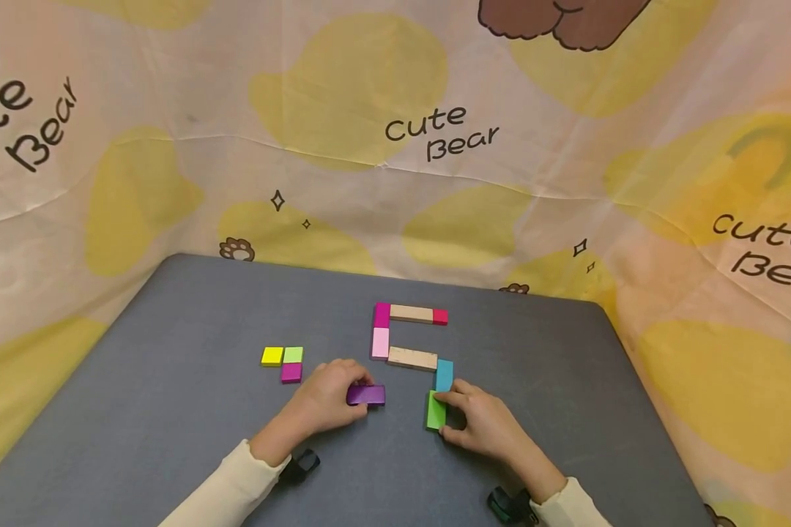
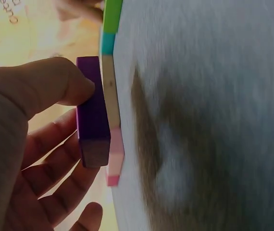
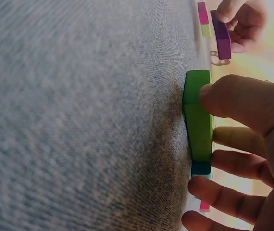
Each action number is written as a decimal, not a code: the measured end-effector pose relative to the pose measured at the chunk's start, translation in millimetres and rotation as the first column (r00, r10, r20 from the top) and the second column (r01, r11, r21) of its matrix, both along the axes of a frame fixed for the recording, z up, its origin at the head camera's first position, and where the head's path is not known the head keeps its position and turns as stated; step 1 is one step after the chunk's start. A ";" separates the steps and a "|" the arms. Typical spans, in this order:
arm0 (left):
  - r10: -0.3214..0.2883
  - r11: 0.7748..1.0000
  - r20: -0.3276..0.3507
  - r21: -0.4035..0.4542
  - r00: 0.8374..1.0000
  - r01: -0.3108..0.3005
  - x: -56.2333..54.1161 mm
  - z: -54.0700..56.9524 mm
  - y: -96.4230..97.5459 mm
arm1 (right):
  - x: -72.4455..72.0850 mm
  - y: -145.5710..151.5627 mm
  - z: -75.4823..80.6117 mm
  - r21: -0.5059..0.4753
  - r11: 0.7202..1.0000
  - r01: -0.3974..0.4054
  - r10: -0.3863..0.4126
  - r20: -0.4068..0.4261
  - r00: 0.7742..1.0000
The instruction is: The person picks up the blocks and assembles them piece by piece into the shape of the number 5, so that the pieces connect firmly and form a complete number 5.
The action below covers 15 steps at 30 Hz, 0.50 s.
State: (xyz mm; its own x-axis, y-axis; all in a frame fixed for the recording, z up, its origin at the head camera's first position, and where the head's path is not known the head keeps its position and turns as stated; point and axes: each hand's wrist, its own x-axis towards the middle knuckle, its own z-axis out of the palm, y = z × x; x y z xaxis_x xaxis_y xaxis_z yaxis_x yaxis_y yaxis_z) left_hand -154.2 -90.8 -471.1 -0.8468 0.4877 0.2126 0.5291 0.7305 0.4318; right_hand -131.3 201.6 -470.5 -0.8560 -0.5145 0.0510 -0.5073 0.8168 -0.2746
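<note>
My left hand (image 1: 329, 395) pinches a purple block (image 1: 366, 395) between thumb and fingers; in the left wrist view it is raised off the table. With thumb and index finger at its two ends, my right hand (image 1: 481, 421) grips a green block (image 1: 436, 411) lying on the table. That block adjoins a blue block (image 1: 444, 375). Further along the line are a plain wooden block (image 1: 412, 359), a light pink block (image 1: 380, 342), a magenta block (image 1: 381, 315), a second wooden block (image 1: 411, 313) and a small red block (image 1: 440, 317).
Left of the left hand lie a yellow block (image 1: 272, 356), a light green block (image 1: 293, 355) and a small magenta block (image 1: 291, 373), grouped together. The grey table (image 1: 191, 315) meets a patterned cloth (image 1: 343, 95) at its back and sides.
</note>
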 end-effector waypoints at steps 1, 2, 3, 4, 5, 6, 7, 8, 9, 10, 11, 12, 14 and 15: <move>-0.011 1.000 0.003 -0.001 1.000 0.011 1.5 0.3 1.9 | -0.1 -0.4 0.1 0.005 1.000 0.003 -0.003 0.004 1.000; -0.022 1.000 0.006 0.001 1.000 0.022 3.0 0.7 3.9 | -0.2 -0.7 0.2 0.007 1.000 0.004 -0.004 0.007 1.000; -0.031 1.000 0.007 -0.002 1.000 0.031 4.2 0.9 5.9 | -0.5 -1.0 0.2 0.008 1.000 0.006 -0.006 0.011 1.000; -0.037 0.999 0.009 -0.006 0.999 0.038 5.3 1.1 7.9 | -0.5 -1.3 0.3 0.010 1.000 0.008 -0.008 0.014 1.000; -0.045 0.999 0.014 -0.005 0.999 0.045 6.3 1.7 9.9 | -0.5 -1.5 0.5 0.010 1.000 0.007 -0.007 0.013 1.000; -0.052 0.999 0.018 -0.007 0.999 0.052 7.2 1.9 12.0 | -0.6 -1.6 0.4 0.010 1.000 0.006 -0.006 0.011 1.000; -0.058 0.998 0.025 -0.009 0.998 0.058 8.0 2.1 13.9 | -0.7 -1.8 0.4 0.007 1.000 0.005 -0.005 0.009 1.000; -0.064 0.998 0.032 -0.012 0.997 0.065 8.6 2.0 15.9 | -0.6 -1.8 0.4 0.006 1.000 0.005 -0.005 0.008 1.000; -0.070 0.997 0.038 -0.014 0.997 0.071 9.1 1.8 17.6 | -0.7 -2.0 0.5 0.007 1.000 0.007 -0.007 0.010 1.000; -0.077 0.997 0.047 -0.013 0.996 0.077 9.8 2.0 19.4 | -0.7 -2.0 0.5 0.009 1.000 0.008 -0.008 0.009 1.000; -0.083 0.996 0.056 -0.010 0.995 0.084 10.4 2.1 21.1 | -0.7 -1.9 0.3 0.009 1.000 0.007 -0.007 0.006 1.000; -0.089 0.996 0.061 -0.011 0.994 0.090 10.7 1.8 22.8 | -0.7 -1.9 0.1 0.009 1.000 0.007 -0.007 0.005 1.000; -0.104 0.994 0.064 -0.008 0.993 0.104 11.1 1.4 26.1 | -0.6 -1.8 -0.1 0.011 1.000 0.008 -0.008 0.004 1.000; -0.111 0.994 0.061 -0.007 0.992 0.112 11.2 1.1 27.6 | -0.6 -1.8 -0.2 0.012 1.000 0.008 -0.008 0.003 1.000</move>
